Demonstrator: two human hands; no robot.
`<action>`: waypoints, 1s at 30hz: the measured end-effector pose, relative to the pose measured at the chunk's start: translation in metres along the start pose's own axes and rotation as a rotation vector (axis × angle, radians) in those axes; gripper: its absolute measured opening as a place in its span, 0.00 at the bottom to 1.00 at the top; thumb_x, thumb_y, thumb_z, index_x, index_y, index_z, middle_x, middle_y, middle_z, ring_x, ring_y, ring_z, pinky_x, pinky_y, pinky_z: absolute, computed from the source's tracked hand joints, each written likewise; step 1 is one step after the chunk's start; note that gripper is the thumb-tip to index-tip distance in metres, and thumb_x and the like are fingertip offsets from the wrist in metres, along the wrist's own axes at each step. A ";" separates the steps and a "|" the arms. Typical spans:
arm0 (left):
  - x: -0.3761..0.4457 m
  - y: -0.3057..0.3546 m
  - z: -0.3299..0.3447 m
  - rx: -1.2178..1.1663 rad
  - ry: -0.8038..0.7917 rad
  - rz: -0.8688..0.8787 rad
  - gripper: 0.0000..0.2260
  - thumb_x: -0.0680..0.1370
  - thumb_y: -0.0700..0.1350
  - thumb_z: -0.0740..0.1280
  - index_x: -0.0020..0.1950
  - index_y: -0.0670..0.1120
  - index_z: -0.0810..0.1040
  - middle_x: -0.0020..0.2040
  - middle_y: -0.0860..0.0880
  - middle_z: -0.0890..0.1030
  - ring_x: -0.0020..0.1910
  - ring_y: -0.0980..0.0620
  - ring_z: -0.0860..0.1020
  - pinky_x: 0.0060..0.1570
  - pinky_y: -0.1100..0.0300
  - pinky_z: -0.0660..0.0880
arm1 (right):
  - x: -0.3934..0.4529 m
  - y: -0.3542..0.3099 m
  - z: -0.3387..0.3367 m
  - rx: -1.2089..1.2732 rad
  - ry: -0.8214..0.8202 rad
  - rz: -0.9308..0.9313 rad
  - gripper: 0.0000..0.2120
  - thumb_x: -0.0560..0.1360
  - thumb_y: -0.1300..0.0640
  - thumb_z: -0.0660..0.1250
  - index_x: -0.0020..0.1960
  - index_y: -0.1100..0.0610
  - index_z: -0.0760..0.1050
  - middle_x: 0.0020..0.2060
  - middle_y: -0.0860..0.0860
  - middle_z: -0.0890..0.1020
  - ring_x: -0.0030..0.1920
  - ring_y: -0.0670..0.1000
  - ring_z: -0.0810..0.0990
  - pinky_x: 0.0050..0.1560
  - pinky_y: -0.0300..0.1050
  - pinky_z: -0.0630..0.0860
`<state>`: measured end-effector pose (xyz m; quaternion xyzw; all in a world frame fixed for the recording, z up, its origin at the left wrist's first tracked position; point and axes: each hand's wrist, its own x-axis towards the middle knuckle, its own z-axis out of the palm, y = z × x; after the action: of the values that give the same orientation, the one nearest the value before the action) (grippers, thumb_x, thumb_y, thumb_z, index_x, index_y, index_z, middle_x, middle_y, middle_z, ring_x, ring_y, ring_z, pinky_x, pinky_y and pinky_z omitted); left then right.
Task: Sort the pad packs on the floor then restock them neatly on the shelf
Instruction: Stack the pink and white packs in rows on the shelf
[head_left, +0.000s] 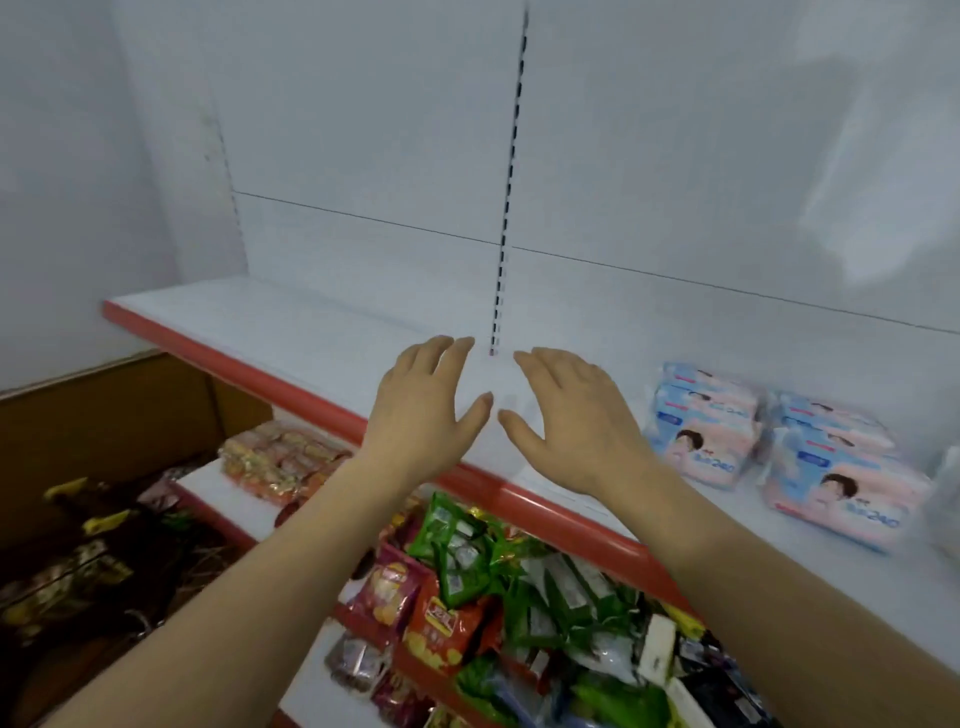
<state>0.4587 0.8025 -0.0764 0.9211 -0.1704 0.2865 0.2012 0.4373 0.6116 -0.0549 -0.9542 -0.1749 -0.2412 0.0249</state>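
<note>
At frame centre, the left hand (426, 400) and right hand (574, 415) hover spread and empty over the white shelf (291, 322). 2 stacks of pad packs (779, 441) sit on that shelf at the right edge. Snack bags (467, 587) crowd the lower shelves.
</note>
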 end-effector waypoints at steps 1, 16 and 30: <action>-0.008 -0.020 -0.010 0.024 0.004 -0.026 0.30 0.79 0.61 0.57 0.77 0.47 0.64 0.74 0.45 0.69 0.72 0.43 0.66 0.69 0.45 0.68 | 0.009 -0.021 0.005 0.013 -0.005 -0.023 0.34 0.78 0.37 0.53 0.77 0.56 0.64 0.74 0.57 0.69 0.74 0.58 0.66 0.73 0.57 0.63; -0.167 -0.304 -0.135 0.317 0.054 -0.530 0.29 0.80 0.59 0.62 0.79 0.51 0.60 0.76 0.49 0.66 0.76 0.47 0.62 0.73 0.49 0.64 | 0.129 -0.344 0.133 0.222 -0.096 -0.457 0.32 0.80 0.38 0.53 0.78 0.54 0.62 0.75 0.55 0.68 0.75 0.57 0.64 0.73 0.58 0.63; -0.241 -0.545 -0.099 0.374 -0.196 -0.989 0.32 0.80 0.60 0.63 0.80 0.53 0.55 0.78 0.50 0.62 0.77 0.47 0.60 0.74 0.47 0.64 | 0.233 -0.528 0.361 0.322 -0.393 -0.688 0.33 0.80 0.37 0.55 0.80 0.52 0.57 0.77 0.53 0.64 0.77 0.56 0.60 0.75 0.56 0.61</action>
<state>0.4596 1.3661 -0.2940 0.9339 0.3198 0.0958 0.1281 0.6094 1.2290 -0.2835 -0.8520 -0.5200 -0.0188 0.0580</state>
